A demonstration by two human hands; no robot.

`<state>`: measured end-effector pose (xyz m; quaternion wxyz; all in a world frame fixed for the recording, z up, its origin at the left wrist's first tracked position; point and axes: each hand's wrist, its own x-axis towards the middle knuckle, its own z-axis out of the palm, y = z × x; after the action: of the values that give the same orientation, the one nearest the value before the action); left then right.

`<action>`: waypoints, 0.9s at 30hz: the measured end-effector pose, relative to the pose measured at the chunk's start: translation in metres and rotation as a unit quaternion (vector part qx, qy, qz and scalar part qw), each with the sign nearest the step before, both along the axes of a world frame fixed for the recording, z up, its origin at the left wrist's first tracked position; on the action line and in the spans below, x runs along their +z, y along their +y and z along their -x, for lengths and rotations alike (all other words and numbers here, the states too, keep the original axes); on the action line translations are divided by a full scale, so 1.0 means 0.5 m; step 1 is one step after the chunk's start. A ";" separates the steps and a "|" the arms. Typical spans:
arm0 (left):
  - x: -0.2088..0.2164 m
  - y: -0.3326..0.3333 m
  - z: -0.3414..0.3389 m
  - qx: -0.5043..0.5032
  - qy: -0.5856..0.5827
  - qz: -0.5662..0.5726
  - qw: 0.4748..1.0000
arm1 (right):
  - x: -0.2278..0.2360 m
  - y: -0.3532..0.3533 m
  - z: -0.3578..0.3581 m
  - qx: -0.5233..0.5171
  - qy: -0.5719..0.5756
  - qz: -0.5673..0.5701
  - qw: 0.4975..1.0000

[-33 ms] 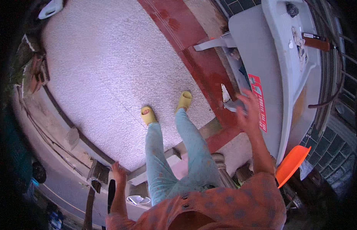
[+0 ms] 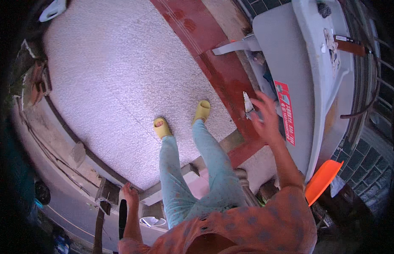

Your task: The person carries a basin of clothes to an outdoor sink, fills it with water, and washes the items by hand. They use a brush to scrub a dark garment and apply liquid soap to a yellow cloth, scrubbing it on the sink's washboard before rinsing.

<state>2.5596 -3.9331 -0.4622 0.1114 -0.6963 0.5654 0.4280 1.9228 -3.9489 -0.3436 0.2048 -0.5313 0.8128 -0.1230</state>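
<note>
In the head view, spreads right hand (image 2: pixel 266 117) loosely, seemingly empty, with grey plastic laundry sink (image 2: pixel 286 57) just to its right; contact unclear. Hangs left hand (image 2: pixel 130 194) well apart; cannot tell whether holding anything. Could scrape right hand on sink by swinging outward carelessly.

Over my remote feed I see a loose, rust-orange shirt (image 2: pixel 260 224) patterned with dark, blurry spots, its sleeves (image 2: pixel 288 201) ending near the elbows. Below it I make out pale aqua trousers (image 2: pixel 214 158) flecked with small reddish specks, and yellow, open-toed slippers (image 2: pixel 202 110). Both hands (image 2: pixel 269 120) look bare.
</note>
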 end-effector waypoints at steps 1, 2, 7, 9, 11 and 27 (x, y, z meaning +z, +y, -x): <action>-0.015 0.041 -0.052 -0.098 -0.049 0.033 0.993 | -0.073 -0.003 0.012 0.019 -0.024 -0.016 0.999; -0.042 0.092 -0.111 -0.012 -0.037 -0.015 0.999 | -0.134 0.019 0.033 0.006 -0.021 -0.035 0.999; -0.063 0.239 -0.212 0.083 -0.018 -0.129 0.988 | -0.473 0.100 0.188 -0.293 -0.122 -0.070 0.946; -0.108 0.267 -0.201 0.128 -0.020 -0.186 0.974 | -0.609 0.111 0.278 -0.413 -0.151 -0.031 0.898; -0.097 0.268 -0.123 0.160 -0.029 -0.233 0.959 | -0.611 0.030 0.311 -0.530 -0.207 -0.019 0.822; -0.106 0.216 -0.052 0.248 -0.072 -0.319 0.912 | -0.686 -0.024 0.395 -0.612 -0.225 0.247 0.717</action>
<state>2.5855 -3.8250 -0.5152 0.2587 -0.7703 0.1982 0.5482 1.7255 -3.9609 -0.6866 0.1226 0.0939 0.8314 -0.5338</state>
